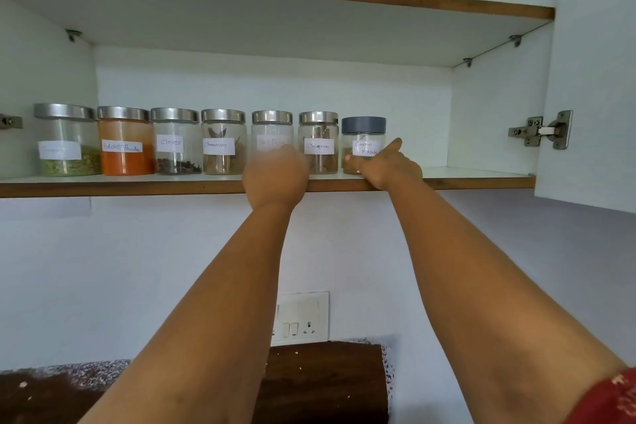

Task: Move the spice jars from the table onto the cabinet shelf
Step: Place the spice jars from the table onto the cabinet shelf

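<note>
Head view, the only one I have: seven spice jars stand in one row along the front edge of the cabinet shelf (103, 184), running from its left end to just past the middle. Six have steel lids, one a grey lid. From the left I log: the first jar (67, 139), green seeds or pods at the bottom, label unreadable; the chilli jar (125, 141), more than half full of orange-red powder, label "Red Chilli Powder"; the cloves jar (176, 141), a thin dark layer at its base, label "Cloves"; the first cinnamon jar (223, 141), brown bark pieces, label "Cinnamon"; the pepper jar (272, 132), label blurred but reading like "Black Pepper", contents hidden; the second cinnamon jar (318, 141), bark sticks, label "Cinnamon"; the garam masala jar (363, 143), grey-lidded, brown powder low down, label "Garam Masala". My left hand (275, 175) is blurred in front of the pepper jar, fingers curled toward its lower part; I cannot tell whether it grips the jar. My right hand (387, 165) wraps the base of the garam masala jar, forefinger straight along its right side. One hinge (543, 130) sits on the right cabinet wall, another at the left edge. Below, one switch plate (299, 318) on the wall.
</note>
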